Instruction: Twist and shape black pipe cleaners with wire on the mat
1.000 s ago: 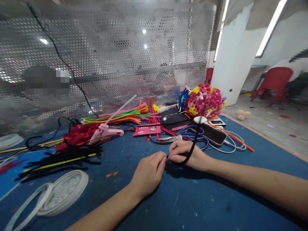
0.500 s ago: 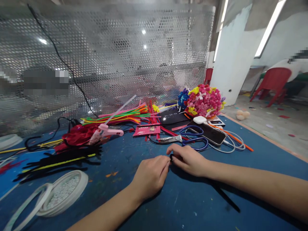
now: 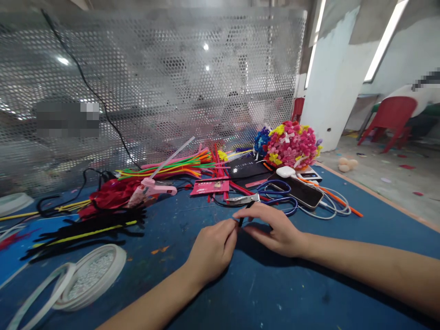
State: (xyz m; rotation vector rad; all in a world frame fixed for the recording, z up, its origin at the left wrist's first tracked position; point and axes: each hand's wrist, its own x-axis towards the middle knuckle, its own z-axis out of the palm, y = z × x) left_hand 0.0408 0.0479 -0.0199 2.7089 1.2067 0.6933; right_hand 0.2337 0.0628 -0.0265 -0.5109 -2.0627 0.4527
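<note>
Just above the middle of the blue table, my two hands meet over a thin black pipe cleaner. My left hand is closed, pinching it at thumb and forefinger. My right hand curls over it from the other side, forefinger tip against my left fingers and thumb a little lower. A short black length shows between the hands and above the right forefinger; the rest is hidden by my right hand. Just beyond my right hand lie blue-handled scissors. More black pipe cleaners lie at left, with a yellow one across them.
A white round tub of small beads sits front left with its ring lid. Behind are a pink glue gun, coloured pipe cleaners, a phone, cables and a pink flower ball. A perforated metal panel stands along the back.
The pipe cleaner's loose end has swung from below my right forearm up to between and above my fingers. My right hand has opened a little wider; my left hand shifted slightly left.
</note>
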